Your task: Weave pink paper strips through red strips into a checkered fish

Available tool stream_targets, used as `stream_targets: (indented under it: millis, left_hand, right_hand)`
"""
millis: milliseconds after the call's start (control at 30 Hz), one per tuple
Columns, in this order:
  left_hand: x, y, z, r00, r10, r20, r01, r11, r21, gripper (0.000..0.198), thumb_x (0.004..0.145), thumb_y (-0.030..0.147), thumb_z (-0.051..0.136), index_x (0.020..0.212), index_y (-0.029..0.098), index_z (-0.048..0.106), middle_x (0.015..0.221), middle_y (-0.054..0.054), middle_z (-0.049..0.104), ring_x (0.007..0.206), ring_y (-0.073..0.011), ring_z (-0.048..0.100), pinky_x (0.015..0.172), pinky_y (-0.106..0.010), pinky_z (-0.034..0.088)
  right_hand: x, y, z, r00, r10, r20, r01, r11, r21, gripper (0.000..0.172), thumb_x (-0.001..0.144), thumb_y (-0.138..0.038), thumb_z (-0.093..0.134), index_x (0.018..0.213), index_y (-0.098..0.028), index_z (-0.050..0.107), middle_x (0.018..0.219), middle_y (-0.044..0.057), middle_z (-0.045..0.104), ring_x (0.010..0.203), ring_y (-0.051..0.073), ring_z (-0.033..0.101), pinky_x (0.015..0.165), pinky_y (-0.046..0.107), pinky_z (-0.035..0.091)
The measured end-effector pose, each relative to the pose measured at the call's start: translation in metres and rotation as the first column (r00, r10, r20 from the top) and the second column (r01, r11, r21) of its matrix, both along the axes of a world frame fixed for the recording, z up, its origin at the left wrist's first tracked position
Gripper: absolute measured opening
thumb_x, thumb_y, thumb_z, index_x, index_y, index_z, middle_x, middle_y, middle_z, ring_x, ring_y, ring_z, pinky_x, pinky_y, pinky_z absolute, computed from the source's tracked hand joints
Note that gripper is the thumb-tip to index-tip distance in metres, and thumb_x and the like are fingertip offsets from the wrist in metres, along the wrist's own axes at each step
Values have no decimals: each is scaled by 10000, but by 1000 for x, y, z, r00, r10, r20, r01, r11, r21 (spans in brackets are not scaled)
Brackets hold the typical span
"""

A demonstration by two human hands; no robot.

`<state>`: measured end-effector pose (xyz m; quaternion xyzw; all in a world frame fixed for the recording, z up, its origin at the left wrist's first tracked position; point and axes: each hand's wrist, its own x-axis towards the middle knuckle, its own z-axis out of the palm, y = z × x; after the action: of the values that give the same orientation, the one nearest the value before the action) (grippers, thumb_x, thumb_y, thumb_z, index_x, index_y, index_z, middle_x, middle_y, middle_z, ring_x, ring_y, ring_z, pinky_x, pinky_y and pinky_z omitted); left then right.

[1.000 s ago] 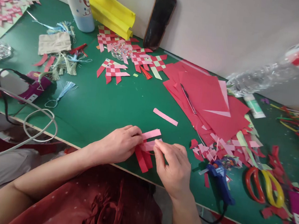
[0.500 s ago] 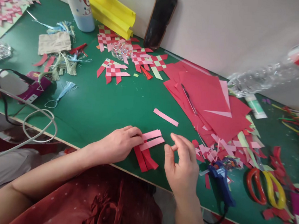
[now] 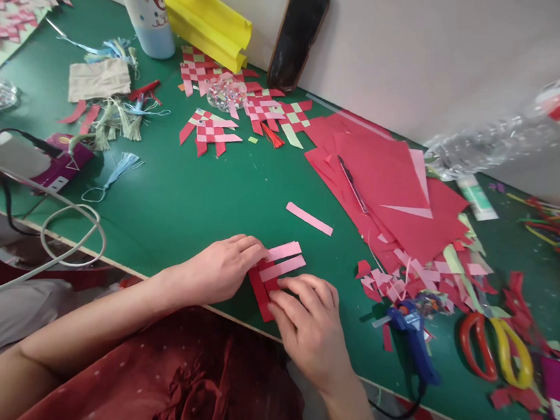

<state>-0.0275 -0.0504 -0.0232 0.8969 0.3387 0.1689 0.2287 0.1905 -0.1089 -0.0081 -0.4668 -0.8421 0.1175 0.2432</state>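
Red paper strips (image 3: 262, 295) and pink paper strips (image 3: 283, 268) cross each other near the table's front edge. My left hand (image 3: 228, 266) is closed on the upper left end of this woven piece, its fingertips hiding the strips' ends. My right hand (image 3: 310, 318) pinches a red strip on the lower right side, which its fingers mostly cover. Two pink ends stick out to the right between the hands. A loose pink strip (image 3: 309, 219) lies just beyond them on the green table (image 3: 202, 192).
Red paper sheets (image 3: 376, 180) with a pen (image 3: 352, 185) lie right of centre. A blue glue gun (image 3: 413, 338), scissors (image 3: 478, 348) and paper scraps are at the right. Finished woven fish (image 3: 211, 131), tassels (image 3: 124, 167) and a phone (image 3: 298, 37) are farther back.
My right hand has moved left and down from the air beside the piece and closed on a red strip. My left hand keeps its hold at almost the same spot.
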Motion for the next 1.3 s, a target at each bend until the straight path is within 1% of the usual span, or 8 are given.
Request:
stream_targets:
  millis: [433,667,800,900,1033,1133,1233,1300]
  left_hand:
    - [1,0,5,1000,3,24,-2,1000,-29,250,942,55,331,1062,116,541,969,-110,616,922,-208,592,854,-361,531]
    - [0,1,11,998,-24,58,26,999,-26,242,894,174,526,1123,101,553,1049,-123,616,983,-229,586,891,-381,534]
    - [-1,-10,14,997,-70,40,64,988,143,225,933,169,502,1129,141,609,1113,-118,613,1048,-223,559,922,-366,524]
    - [-1,-28,11,995,-96,2,91,951,296,161,966,205,512,997,200,670,1157,-54,648,1089,-221,538,980,-363,478]
    - [-2,-49,2,978,-197,-67,208,900,383,390,1003,456,463,1275,216,606,1374,-27,590,1233,-221,448,1123,-398,332]
    - [-3,-56,-4,973,-176,-151,220,907,359,510,1004,531,406,1371,204,541,1439,-25,546,1220,-222,435,1030,-383,374]
    - [-3,-58,-6,967,-158,-198,216,923,319,577,989,553,423,1432,187,474,1450,-51,536,1129,-222,471,869,-349,414]
    - [-3,-58,-6,966,-162,-202,217,932,290,615,973,562,454,1449,173,450,1449,-74,534,1089,-227,484,815,-343,416]
  right_hand:
    - [-11,16,-9,996,-66,67,63,997,46,154,933,-203,603,1004,-255,729,1007,33,718,975,217,544,851,390,395]
    - [-6,21,-6,996,-30,86,22,996,87,142,928,-200,608,1023,-225,710,1051,60,709,1029,246,577,886,418,450]
    - [1,34,-7,998,-34,54,26,991,132,200,940,-166,573,1116,-158,667,1109,115,675,1109,255,569,960,427,485]
    - [8,43,-6,997,-9,78,-3,989,148,250,938,-207,589,1177,-148,632,1171,128,652,1203,274,534,1022,449,471]
    - [10,50,-2,974,101,204,-127,985,118,403,921,-310,625,1286,-145,573,1308,154,591,1323,317,446,1061,497,435]
    - [7,52,-1,954,169,246,-201,973,112,379,902,-313,651,1246,-161,606,1322,144,594,1324,326,435,1063,517,416]
    - [3,54,2,940,230,253,-274,949,156,155,909,-243,630,1047,-206,688,1238,90,657,1255,291,485,1047,498,409]
    - [1,56,5,920,273,283,-332,924,187,123,919,-174,589,926,-223,702,1178,57,688,1200,253,520,1044,476,396]
